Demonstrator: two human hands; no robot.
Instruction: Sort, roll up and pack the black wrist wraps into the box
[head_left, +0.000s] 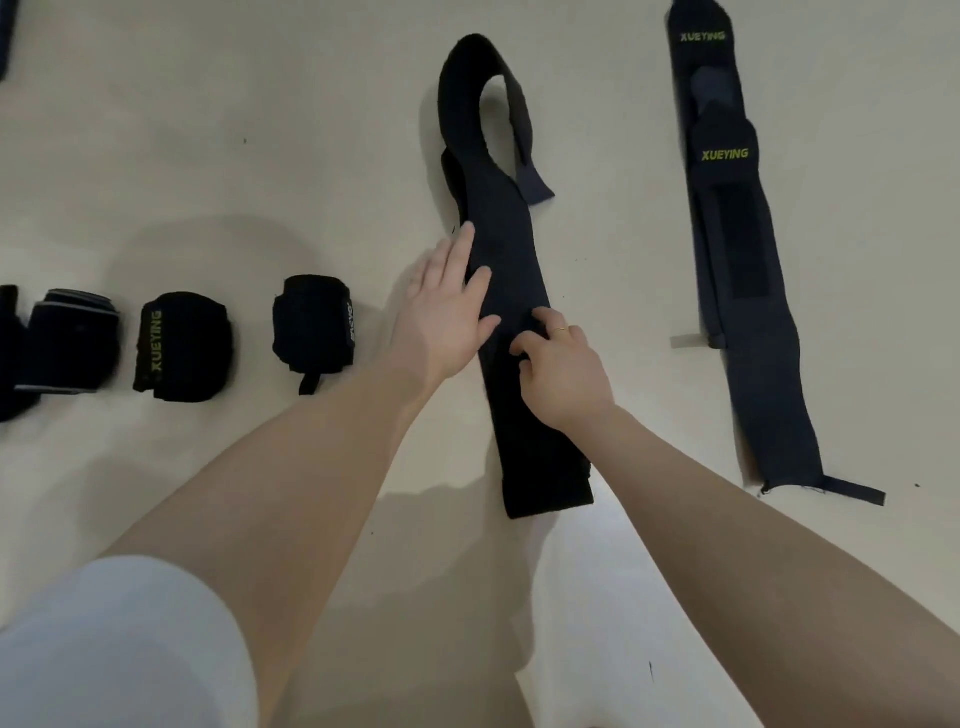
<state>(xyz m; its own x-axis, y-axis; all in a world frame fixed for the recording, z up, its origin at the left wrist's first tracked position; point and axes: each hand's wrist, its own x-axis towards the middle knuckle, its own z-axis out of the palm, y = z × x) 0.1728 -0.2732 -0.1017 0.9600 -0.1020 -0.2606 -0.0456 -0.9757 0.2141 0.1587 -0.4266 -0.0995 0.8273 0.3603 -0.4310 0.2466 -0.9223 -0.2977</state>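
A long black wrist wrap (506, 244) lies unrolled down the middle of the pale surface, its far end curled into a loop (475, 78). My left hand (447, 306) lies flat with straight fingers on the wrap's left edge. My right hand (558, 366) rests on the wrap just below, fingers curled and pinching the fabric. Three rolled black wraps stand in a row to the left: one (313, 325), one with yellow XUEYING lettering (182, 348), and one (70, 343) with grey edges. No box is in view.
Further unrolled dark wraps (748, 270) with XUEYING labels lie stacked lengthwise at the right. Another dark roll (8, 353) is cut off at the left edge. A dark object (6, 36) shows at the top left corner. My white sleeve (119, 649) fills the lower left.
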